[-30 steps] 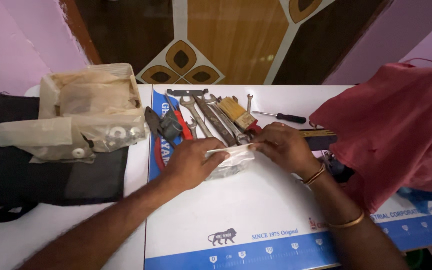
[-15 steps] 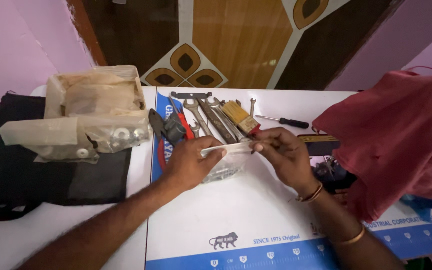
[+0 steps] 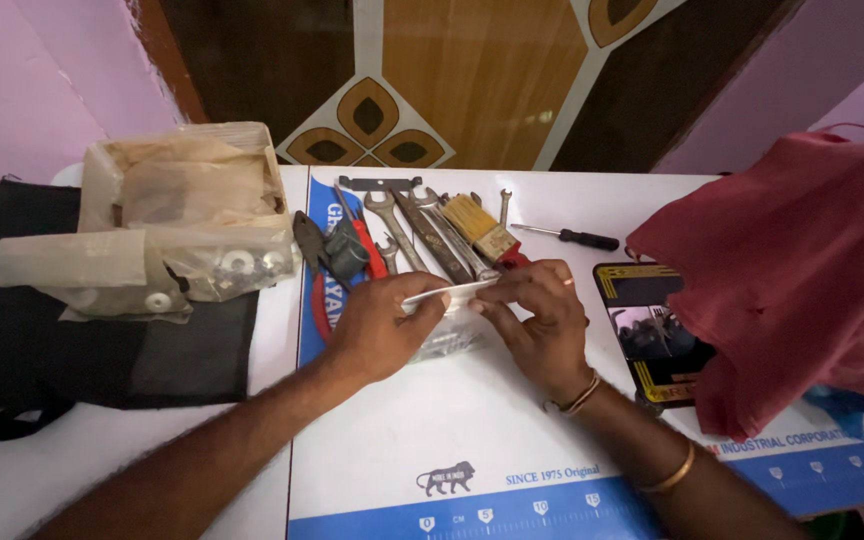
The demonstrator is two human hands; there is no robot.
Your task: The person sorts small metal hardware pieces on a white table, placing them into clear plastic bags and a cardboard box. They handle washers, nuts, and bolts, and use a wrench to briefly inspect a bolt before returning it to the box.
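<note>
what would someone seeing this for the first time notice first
Dead centre, the left hand and right hand pinch a small clear plastic bag between them. Just behind lies a fan of spanners with a paintbrush, and a big red cloth fills the right side.

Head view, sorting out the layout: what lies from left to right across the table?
Black bag → clear plastic bag of washers → pliers → spanners → paintbrush → screwdriver → framed picture → red cloth.
</note>
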